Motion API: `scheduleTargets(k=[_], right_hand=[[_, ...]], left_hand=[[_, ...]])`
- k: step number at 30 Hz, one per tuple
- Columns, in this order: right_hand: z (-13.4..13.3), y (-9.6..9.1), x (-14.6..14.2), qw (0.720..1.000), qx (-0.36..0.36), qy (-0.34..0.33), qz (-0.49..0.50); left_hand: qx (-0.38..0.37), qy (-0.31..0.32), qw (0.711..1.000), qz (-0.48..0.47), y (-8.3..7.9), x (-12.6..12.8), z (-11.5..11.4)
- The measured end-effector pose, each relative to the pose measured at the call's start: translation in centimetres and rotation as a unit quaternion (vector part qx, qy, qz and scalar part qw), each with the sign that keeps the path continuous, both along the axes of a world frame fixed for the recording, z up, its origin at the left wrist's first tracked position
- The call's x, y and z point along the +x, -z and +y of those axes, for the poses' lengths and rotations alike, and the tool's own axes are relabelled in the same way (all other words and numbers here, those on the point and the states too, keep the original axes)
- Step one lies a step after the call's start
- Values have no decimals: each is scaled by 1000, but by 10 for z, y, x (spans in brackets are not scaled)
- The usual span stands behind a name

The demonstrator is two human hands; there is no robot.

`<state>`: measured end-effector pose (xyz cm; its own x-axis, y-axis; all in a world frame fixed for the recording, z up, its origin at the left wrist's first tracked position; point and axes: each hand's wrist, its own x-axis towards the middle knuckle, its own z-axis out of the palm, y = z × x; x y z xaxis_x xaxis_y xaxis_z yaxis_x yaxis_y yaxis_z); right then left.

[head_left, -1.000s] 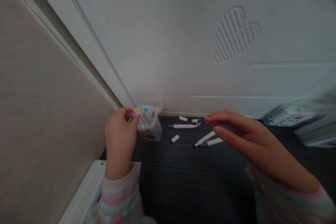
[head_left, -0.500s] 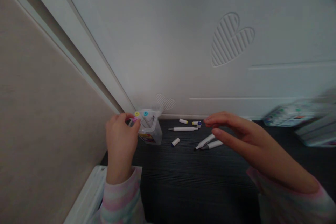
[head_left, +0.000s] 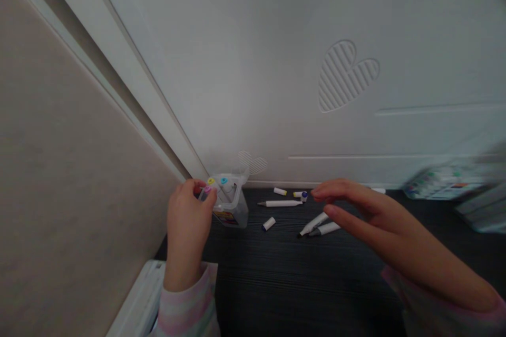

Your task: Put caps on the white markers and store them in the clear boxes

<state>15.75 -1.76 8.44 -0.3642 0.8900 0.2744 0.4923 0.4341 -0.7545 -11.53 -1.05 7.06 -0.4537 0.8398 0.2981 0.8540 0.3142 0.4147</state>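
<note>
My left hand (head_left: pixel 188 224) pinches the pink-capped end of a marker (head_left: pixel 207 190) at the rim of a clear plastic marker box (head_left: pixel 231 205), which holds markers with yellow and blue caps. My right hand (head_left: pixel 356 210) hovers flat, fingers stretched out and holding nothing, above two uncapped white markers (head_left: pixel 318 225) on the dark desk (head_left: pixel 292 279). Another white marker (head_left: pixel 280 203) lies farther back. Loose caps lie about: a white and blue one (head_left: pixel 269 224), a yellowish one (head_left: pixel 280 191) and a blue-tipped one (head_left: pixel 301 195).
A white panel with raised heart shapes (head_left: pixel 346 73) stands right behind the desk. A beige wall fills the left. A blurred package of markers (head_left: pixel 438 181) lies at the right edge. A white object (head_left: pixel 136 303) sits at the desk's front left corner.
The view has tilted, so everything sits a little lower in the picture. My left hand has lowered the pink-capped marker deeper at the box. My right hand has hardly moved.
</note>
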Motion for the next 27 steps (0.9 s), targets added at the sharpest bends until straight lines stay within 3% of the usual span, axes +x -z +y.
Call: scheduleTargets(k=[17, 20, 23, 25, 27], right_hand=[[1, -3, 5, 1000, 7, 24, 1], [3, -4, 7, 999, 0, 37, 12], [3, -6, 9, 999, -2, 46, 17], [3, -6, 10, 999, -1, 47, 19], [4, -5, 11, 999, 3, 49, 19]], left_hand=[[23, -13, 1000, 2, 2, 2, 2], [73, -14, 997, 29, -2, 5, -2], [183, -27, 980, 70, -9, 21, -10], [240, 10, 967, 81, -12, 39, -15], [238, 131, 961, 55, -9, 62, -17]])
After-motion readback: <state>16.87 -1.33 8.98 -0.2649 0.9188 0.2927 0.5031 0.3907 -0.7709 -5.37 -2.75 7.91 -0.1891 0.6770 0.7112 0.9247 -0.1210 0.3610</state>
